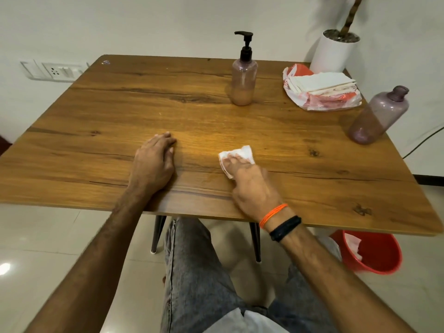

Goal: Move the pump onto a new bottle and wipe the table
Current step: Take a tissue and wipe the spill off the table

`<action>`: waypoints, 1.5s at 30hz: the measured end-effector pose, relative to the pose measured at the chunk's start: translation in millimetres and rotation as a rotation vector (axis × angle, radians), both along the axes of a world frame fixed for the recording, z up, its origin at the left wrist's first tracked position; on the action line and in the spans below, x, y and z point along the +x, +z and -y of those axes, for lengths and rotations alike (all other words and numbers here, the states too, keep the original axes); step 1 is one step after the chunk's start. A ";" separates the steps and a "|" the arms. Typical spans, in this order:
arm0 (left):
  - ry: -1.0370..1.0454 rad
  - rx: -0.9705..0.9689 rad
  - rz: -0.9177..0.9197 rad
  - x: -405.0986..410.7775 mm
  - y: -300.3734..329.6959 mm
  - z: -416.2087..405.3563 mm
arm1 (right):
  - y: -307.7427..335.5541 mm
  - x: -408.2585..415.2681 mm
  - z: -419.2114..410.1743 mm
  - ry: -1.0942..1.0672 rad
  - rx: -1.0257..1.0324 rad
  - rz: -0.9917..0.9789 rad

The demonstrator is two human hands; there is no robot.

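Observation:
A black pump [245,43] sits on a pinkish bottle [243,80] holding some tan liquid, upright at the back middle of the wooden table [96,111]. A second purple bottle [379,116] without a cap stands at the right edge. My right hand [249,181] presses a white tissue [240,156] flat on the table near the front middle, fingers straight over it. My left hand [152,164] rests on the table to the left of the tissue, fingers relaxed, holding nothing.
A plastic bag with a stack of white tissues [322,88] lies at the back right. A white plant pot [334,52] stands behind it. A red bucket [370,252] with paper in it sits on the floor under the table's right front corner.

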State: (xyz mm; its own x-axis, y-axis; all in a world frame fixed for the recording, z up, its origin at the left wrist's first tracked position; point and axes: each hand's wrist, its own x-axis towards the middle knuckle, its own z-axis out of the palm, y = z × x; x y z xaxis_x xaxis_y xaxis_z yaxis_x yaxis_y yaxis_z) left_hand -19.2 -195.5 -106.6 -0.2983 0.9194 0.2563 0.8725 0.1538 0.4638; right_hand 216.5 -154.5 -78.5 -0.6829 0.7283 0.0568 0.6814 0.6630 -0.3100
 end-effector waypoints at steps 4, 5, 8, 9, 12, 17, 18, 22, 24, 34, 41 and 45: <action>0.018 0.013 -0.020 0.8 -0.4 -0.6 | -14.6 -33.2 34.4 0.139 0.048 -0.036; 0.020 0.014 -0.025 0.9 -0.5 -1.2 | -17.6 -38.4 40.0 0.181 0.049 -0.024; 0.026 0.009 -0.030 1.2 -1.4 -1.6 | -23.0 -42.6 45.1 0.263 0.056 0.015; 0.026 0.006 -0.031 1.2 -2.0 -1.5 | -22.6 -40.7 43.2 0.281 0.058 0.027; 0.020 -0.001 -0.024 1.2 -2.8 -0.8 | -17.5 -30.5 31.4 0.300 0.037 0.056; 0.005 -0.021 0.004 0.0 -0.5 0.9 | -0.7 7.1 -2.0 0.147 -0.008 0.052; -0.002 -0.023 0.009 0.2 -0.2 1.3 | 2.8 16.4 -11.2 0.107 -0.012 0.046; 0.000 -0.023 0.018 0.2 1.3 1.9 | 11.6 42.7 -41.2 -0.077 -0.007 0.010; 0.001 -0.030 0.016 0.0 1.4 1.9 | 9.9 42.2 -44.4 -0.125 -0.014 -0.004; -0.044 -0.046 0.021 -7.7 4.9 2.1 | -12.7 -31.7 25.3 0.145 0.030 0.002; -0.066 0.000 0.012 -10.3 4.5 4.5 | -17.1 -40.4 32.2 0.351 0.022 0.057; -0.067 0.001 0.011 -10.9 2.2 4.9 | -6.5 -24.3 12.4 0.305 -0.001 0.070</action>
State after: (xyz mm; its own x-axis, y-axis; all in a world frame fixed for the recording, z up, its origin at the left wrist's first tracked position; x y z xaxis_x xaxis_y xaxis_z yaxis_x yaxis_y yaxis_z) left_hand -30.0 -200.4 -104.4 -0.2386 0.9374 0.2538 0.8756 0.0946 0.4737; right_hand 192.1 -166.8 -85.0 -0.8722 0.4891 0.0014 0.4706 0.8401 -0.2696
